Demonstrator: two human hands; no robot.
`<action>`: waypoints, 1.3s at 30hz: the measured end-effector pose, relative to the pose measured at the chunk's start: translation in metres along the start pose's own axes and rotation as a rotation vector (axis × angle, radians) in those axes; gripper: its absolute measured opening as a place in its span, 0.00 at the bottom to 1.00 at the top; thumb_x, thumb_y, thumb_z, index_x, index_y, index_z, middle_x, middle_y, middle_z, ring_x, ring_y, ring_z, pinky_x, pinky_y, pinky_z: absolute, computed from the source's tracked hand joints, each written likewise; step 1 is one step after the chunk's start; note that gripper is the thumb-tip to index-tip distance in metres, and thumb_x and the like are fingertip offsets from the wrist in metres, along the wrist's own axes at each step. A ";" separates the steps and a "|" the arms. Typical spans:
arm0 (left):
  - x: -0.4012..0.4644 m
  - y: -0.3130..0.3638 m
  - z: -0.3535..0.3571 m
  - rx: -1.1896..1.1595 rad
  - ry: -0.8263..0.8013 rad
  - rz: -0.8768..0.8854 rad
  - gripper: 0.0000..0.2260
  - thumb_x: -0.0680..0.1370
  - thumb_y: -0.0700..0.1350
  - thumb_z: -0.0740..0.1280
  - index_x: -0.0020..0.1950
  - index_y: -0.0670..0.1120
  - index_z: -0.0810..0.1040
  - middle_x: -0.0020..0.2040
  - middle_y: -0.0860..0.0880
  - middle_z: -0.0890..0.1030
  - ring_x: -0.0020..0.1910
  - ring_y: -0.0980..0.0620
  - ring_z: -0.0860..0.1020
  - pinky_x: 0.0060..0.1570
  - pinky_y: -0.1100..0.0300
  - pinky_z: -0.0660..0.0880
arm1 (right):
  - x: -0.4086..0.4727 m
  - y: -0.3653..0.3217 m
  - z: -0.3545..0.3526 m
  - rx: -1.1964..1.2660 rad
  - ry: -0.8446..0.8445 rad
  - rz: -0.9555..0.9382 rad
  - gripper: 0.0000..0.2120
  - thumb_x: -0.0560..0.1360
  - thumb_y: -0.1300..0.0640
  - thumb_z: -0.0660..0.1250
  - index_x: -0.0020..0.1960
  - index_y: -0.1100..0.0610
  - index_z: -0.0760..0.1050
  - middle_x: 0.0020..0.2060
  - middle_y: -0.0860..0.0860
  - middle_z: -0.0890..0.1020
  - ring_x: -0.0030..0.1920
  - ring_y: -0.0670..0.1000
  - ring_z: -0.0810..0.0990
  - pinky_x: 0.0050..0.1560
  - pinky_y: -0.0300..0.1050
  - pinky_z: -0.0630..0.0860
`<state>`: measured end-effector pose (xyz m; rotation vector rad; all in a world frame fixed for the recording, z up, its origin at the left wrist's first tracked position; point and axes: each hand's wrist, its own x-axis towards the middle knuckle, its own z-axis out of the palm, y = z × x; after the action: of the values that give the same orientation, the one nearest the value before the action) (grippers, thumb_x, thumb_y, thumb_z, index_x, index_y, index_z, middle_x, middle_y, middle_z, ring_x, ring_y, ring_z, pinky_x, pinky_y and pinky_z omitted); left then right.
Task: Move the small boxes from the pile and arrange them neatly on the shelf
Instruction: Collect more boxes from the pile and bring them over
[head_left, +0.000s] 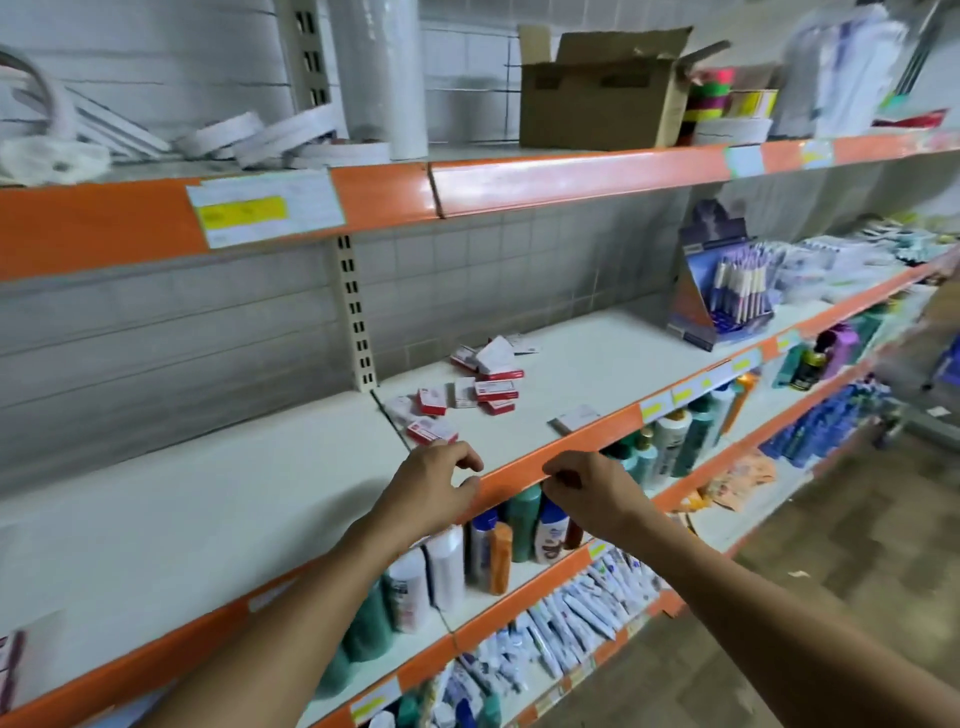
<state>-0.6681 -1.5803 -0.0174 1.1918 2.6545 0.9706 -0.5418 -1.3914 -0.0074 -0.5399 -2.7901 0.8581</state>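
Both forearms reached in from the bottom edge toward the front of the middle shelf (519, 480), whose orange lip ran diagonally across the view. At that lip the left hand (434, 480) hung with fingers loosely curled and thumb near the edge, gripping nothing that could be seen; the right hand (587, 480) sat just beside it, its fingertips drawn together as if pinching, though whether anything small lay between them could not be told. Below the hands, bottles (498, 540) stood on the lower shelf, with tubes (582, 608) on the one under that. Just beyond the left hand lay the nearest of the small boxes (431, 430), red and white, and behind it the pile (485, 374) straggled back toward the tiled wall, boxes tilted, overlapping and facing every way. One flat white card or box (575, 417) lay apart near the lip. No tidy row had been made anywhere on the white surface, so the arranging looked barely begun: nearly every box remained to be lifted out and squared up, and the broad bare stretch left of the pile seemed the likely place for them. Farther right stood a pen display (727, 291), and on the top shelf an open cardboard carton (597, 98) beside rolls of tape (291, 135).
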 end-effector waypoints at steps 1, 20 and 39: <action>0.005 0.005 0.005 0.005 -0.004 -0.003 0.10 0.76 0.48 0.68 0.56 0.52 0.80 0.54 0.53 0.80 0.56 0.56 0.77 0.57 0.60 0.73 | 0.001 0.007 -0.003 0.004 0.010 0.017 0.12 0.76 0.56 0.65 0.57 0.55 0.81 0.47 0.50 0.83 0.42 0.47 0.78 0.39 0.34 0.70; 0.164 -0.020 0.027 0.197 0.098 -0.070 0.18 0.76 0.51 0.69 0.65 0.49 0.74 0.64 0.50 0.79 0.62 0.48 0.75 0.58 0.56 0.72 | 0.137 0.039 0.001 -0.051 -0.006 0.047 0.20 0.73 0.49 0.69 0.64 0.54 0.75 0.55 0.50 0.80 0.54 0.51 0.79 0.52 0.42 0.73; 0.197 -0.025 0.011 0.208 0.082 -0.247 0.17 0.71 0.54 0.76 0.58 0.53 0.79 0.53 0.53 0.78 0.49 0.56 0.76 0.50 0.57 0.75 | 0.230 0.053 -0.001 0.132 -0.263 -0.371 0.18 0.74 0.48 0.71 0.63 0.47 0.77 0.54 0.43 0.82 0.46 0.40 0.77 0.42 0.22 0.68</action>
<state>-0.8173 -1.4502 -0.0049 0.8410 2.9371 0.7340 -0.7378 -1.2602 -0.0236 0.1216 -2.8915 1.0779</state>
